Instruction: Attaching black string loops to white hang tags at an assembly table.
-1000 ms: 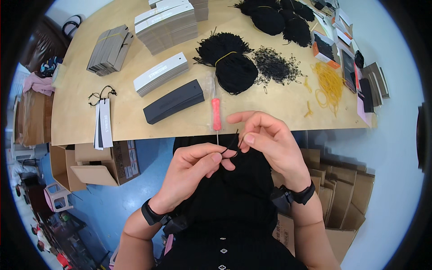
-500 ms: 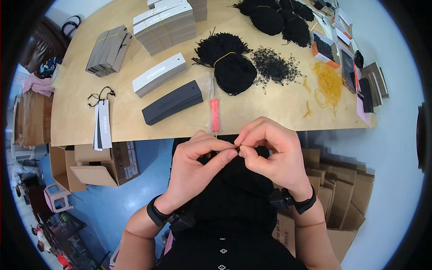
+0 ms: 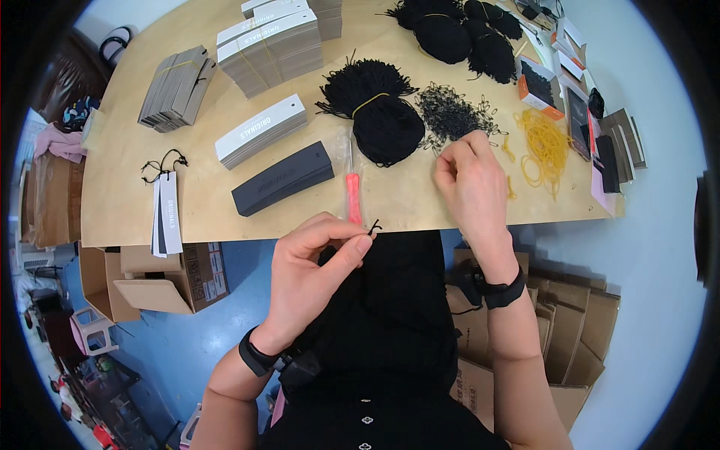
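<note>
My left hand (image 3: 319,262) is closed in a pinch at the table's front edge, thumb against forefinger. The knotted ends of a black cord (image 3: 375,228) stick out past its fingertips. Over the table my right hand (image 3: 476,180) is curled with its fingers bent down, at the near side of a heap of small black safety pins (image 3: 454,112). Whatever lies between those fingertips is hidden. A red-handled tool (image 3: 354,196) with a thin metal shaft rests just beyond my left hand. Behind it lies a bundle of black cords (image 3: 386,131) tied with a yellow band.
Stacks of white tags (image 3: 262,129), dark tags (image 3: 283,178) and grey tags (image 3: 176,88) stand on the left. A tag set with cord (image 3: 166,214) overhangs the front edge. Yellow rubber bands (image 3: 545,150) lie at right. Cardboard boxes (image 3: 169,281) stand below.
My right hand has left my left hand and moved up and right to the safety pins. My left hand has shifted slightly left, and the cord ends now show at its fingertips.
</note>
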Motion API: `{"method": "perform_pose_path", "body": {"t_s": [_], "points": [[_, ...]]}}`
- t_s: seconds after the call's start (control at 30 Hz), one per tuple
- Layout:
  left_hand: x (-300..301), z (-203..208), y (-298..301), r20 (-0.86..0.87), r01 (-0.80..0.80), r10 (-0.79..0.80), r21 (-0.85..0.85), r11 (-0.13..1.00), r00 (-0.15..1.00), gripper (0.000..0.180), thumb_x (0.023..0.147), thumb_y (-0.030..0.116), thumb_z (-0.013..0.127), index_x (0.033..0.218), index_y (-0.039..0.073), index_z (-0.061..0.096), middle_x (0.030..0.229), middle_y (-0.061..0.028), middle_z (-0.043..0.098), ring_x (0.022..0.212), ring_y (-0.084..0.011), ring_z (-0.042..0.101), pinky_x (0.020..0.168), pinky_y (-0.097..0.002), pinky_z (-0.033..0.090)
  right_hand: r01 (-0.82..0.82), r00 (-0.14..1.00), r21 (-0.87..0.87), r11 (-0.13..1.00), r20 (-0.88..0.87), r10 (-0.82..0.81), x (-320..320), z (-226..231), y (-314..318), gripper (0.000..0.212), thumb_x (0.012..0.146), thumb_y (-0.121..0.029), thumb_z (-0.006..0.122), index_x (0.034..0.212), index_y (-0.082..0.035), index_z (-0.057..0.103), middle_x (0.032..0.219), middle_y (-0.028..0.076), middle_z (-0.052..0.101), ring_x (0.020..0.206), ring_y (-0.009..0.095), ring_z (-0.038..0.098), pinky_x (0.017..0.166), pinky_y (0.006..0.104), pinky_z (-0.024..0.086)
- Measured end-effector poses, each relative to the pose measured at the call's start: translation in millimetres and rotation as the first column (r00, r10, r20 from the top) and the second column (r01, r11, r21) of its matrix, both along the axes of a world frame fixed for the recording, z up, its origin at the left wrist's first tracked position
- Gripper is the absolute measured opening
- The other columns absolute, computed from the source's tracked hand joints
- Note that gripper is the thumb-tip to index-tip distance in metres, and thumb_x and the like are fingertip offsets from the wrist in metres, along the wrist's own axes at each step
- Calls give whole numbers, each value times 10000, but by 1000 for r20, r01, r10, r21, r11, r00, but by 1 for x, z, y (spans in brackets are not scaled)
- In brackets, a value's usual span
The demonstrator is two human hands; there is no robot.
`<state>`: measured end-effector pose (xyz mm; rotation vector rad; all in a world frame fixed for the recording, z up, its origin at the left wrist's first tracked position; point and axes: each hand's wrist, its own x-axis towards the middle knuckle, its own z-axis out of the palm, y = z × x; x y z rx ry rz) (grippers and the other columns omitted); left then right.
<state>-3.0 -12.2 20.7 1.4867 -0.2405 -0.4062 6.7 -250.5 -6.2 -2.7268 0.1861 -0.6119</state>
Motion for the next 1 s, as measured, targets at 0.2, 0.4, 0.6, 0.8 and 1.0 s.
{"method": "perform_pose_path", "body": {"t_s": [0.2, 0.4, 0.6, 0.8, 1.0], "points": [[0, -6, -1, -91, -37, 31, -66, 997, 995, 55, 911, 20, 708, 950, -19, 714, 842, 10, 612, 764, -36, 560, 680, -186, 426, 23, 999, 192, 981, 29, -30, -2, -1, 0, 85, 828, -78, 692, 815, -9, 644, 908, 110, 586, 760, 308, 633, 673, 399, 523], [0, -8, -1, -43, -64, 63, -12, 998, 997, 79, 902, 43, 728, 959, -12, 735, 836, 15, 613, 752, -35, 550, 670, -181, 418, -34, 996, 54, 998, 80, 30, 6, -6, -2, 90, 828, -84, 693, 814, -9, 645, 889, 111, 586, 750, 307, 635, 668, 395, 520], [-1, -6, -4, -85, -86, 82, -44, 995, 993, 121, 897, 56, 740, 998, -11, 745, 816, 21, 637, 733, -23, 535, 646, -176, 402, -10, 999, 274, 962, -30, 19, -15, 16, 5, 59, 848, -36, 669, 827, 4, 632, 877, 98, 583, 739, 227, 636, 662, 336, 511], [-3, -9, -1, -185, -121, 111, -42, 992, 976, 127, 896, 44, 738, 1010, -10, 749, 725, 69, 599, 652, 4, 449, 585, -181, 348, 12, 951, 978, 208, -75, 299, -58, 30, 54, 81, 947, -41, 650, 916, 23, 610, 927, 18, 546, 797, 64, 547, 709, 220, 462], [-4, -13, 0, -154, -97, 88, -55, 994, 984, 98, 891, 23, 730, 983, -5, 750, 692, 91, 549, 622, 11, 389, 551, -175, 290, -134, 967, 850, 510, -1, 254, -57, 29, 68, 78, 914, -32, 679, 894, 14, 620, 919, 65, 574, 715, 97, 569, 633, 238, 469]]}}
